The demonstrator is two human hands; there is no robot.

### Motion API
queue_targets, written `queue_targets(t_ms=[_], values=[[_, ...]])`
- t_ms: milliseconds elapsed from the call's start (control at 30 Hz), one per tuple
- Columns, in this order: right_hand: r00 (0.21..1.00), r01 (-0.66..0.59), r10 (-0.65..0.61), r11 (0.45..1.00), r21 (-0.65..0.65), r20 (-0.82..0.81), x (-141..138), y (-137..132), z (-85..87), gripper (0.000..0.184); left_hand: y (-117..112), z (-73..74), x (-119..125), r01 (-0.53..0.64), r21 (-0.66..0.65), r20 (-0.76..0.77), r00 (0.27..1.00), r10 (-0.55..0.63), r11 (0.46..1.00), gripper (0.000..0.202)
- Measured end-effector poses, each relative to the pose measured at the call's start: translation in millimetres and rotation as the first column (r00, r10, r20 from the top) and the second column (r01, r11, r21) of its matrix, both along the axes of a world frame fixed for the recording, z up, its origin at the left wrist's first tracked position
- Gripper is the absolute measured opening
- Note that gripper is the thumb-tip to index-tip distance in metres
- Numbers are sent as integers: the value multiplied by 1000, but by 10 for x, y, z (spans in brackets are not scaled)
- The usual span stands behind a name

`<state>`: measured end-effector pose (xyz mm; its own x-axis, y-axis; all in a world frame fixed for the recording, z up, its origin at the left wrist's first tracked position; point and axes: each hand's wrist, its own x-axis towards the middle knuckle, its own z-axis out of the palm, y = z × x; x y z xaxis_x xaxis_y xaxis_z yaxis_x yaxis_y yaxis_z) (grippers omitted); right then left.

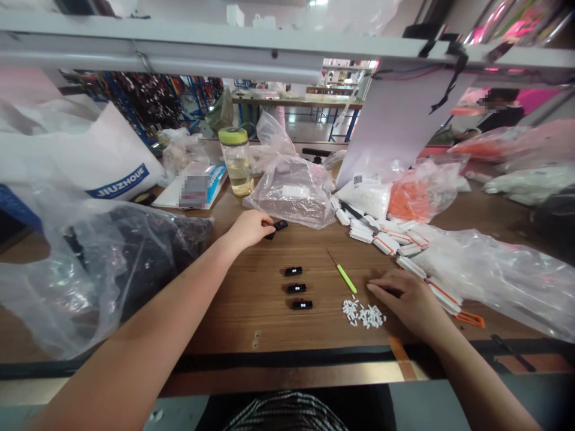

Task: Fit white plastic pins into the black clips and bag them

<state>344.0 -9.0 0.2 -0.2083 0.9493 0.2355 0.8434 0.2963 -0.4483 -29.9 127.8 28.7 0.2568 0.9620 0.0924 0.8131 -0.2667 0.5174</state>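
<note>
My left hand (252, 227) is stretched toward the middle of the table, its fingers closed at a small black plastic part (281, 225) with a red spot. Another dark edge shows under the fingertips, partly hidden. Three similar black parts, the nearest to me being the lowest black part (302, 305), lie in a column, each with white marks on its front. My right hand (406, 296) rests on the table with its fingers apart and nothing visible in them. Close to it are a heap of tiny white pieces (369, 316) and a thin tool with a green handle (347, 279).
White pieces with orange strips (390, 242) spill from a clear bag (489, 269) on the right. Behind stand a clear plastic bag (291, 200) and a green-lidded bottle (239, 167). Bags (157, 251) crowd the left. A shelf (179, 39) crosses above; a person sits far right.
</note>
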Motion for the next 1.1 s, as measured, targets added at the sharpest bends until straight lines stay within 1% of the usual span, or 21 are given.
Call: queue_targets(t_ms=[200, 300, 400, 533, 600, 667, 733, 833, 900, 1000, 1100], values=[[991, 18, -34, 993, 120, 131, -37, -70, -69, 25, -15, 23, 6, 40, 6, -122, 992, -39, 999, 18], [988, 15, -39, 988, 156, 147, -61, -90, -71, 26, -43, 32, 25, 57, 16, -185, 981, -53, 998, 23], [991, 7, -30, 986, 167, 133, -68, -100, -68, 25, -111, 66, 43, 73, 27, -234, 970, -64, 997, 26], [994, 6, -24, 987, 160, 107, -60, -100, -68, 24, -323, 120, 70, 78, 51, -281, 958, -60, 996, 30], [997, 15, -26, 990, 138, 76, -54, -95, -67, 24, -468, 113, 74, 80, 61, -294, 954, -59, 995, 35], [999, 21, -25, 995, 97, 44, -47, -86, -63, 25, -607, 75, 59, 92, 75, -298, 952, -66, 993, 35], [1000, 22, -24, 998, 62, 20, -38, -76, -61, 25, -714, 22, 23, 109, 92, -261, 962, -81, 990, 31], [1000, 31, -31, 999, 25, 5, -19, -65, -72, 25, -787, -43, -53, 80, 79, -146, 987, -68, 994, 23], [999, 50, -50, 999, 13, -1, -5, -62, -90, 24, -781, -68, -95, 75, 57, -60, 996, -71, 996, 22], [998, 63, -63, 997, 48, 6, 10, -64, -121, 23, -722, -97, -128, 94, 56, 65, 993, -98, 994, 22], [996, 49, -57, 993, 111, 62, 12, -69, -138, 23, -651, -139, -128, 50, -14, 171, 984, -47, 999, 25]])
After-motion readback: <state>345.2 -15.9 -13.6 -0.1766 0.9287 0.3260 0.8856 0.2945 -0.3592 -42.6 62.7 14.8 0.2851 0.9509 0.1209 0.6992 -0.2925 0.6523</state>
